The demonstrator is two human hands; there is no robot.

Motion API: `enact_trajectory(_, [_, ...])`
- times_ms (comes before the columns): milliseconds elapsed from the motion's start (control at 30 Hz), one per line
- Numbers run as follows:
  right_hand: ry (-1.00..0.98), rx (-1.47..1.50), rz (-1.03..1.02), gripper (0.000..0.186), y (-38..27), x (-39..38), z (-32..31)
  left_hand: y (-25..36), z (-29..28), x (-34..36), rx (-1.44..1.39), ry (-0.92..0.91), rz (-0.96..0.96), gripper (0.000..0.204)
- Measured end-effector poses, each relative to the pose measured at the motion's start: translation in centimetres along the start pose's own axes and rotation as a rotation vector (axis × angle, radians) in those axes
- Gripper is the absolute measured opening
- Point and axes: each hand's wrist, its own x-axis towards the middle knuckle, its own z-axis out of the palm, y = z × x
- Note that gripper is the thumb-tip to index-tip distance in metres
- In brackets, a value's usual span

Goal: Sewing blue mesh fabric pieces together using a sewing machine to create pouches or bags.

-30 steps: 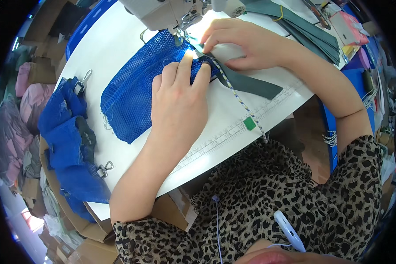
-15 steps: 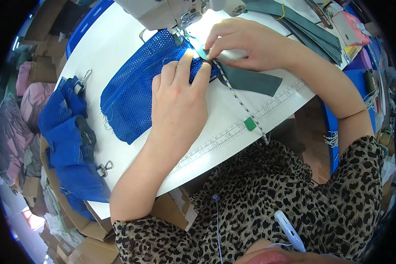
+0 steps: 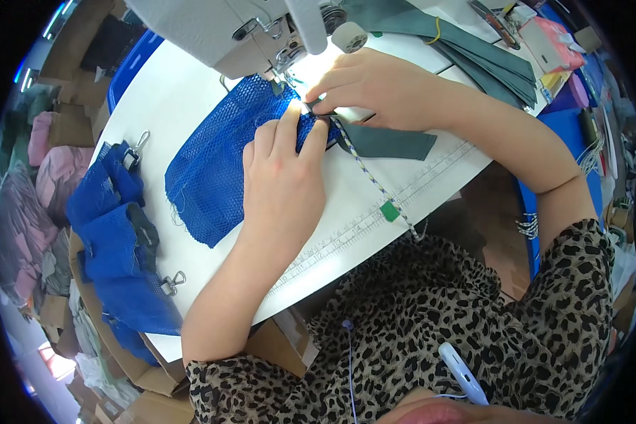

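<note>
Blue mesh bag (image 3: 212, 177): open-weave netting, rough. Grey strap (image 3: 392, 143): matt cloth. Table (image 3: 184, 99): smooth white.

White worktable (image 3: 191, 92) with a printed ruler strip (image 3: 374, 219) along its near edge. Cardboard boxes (image 3: 155, 378) beneath at left. Fabric heaps, pink and grey (image 3: 28, 198), possibly garments. Bright lamp glare (image 3: 311, 67) over the tabletop.

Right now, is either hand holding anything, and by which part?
The left hand presses flat on the blue mesh near its edge. The right hand pinches the grey strap end at the needle.
</note>
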Motion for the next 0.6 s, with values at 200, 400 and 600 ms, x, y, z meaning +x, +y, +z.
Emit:
enact_trajectory(200, [-0.002,-0.119,-0.002,0.027,-0.2,0.0,-0.2,-0.1,-0.1,0.4,0.005,0.007,0.007,0.035])
enact_trajectory(400, [0.110,-0.173,-0.002,0.021,1.1,0.0,1.5,-0.9,0.9,0.9,0.031,0.016,-0.003,0.037])
enact_trajectory(600, [0.069,-0.151,-0.005,0.027,1.8,0.3,1.9,-1.4,1.0,0.8,-0.007,0.001,-0.017,0.039])
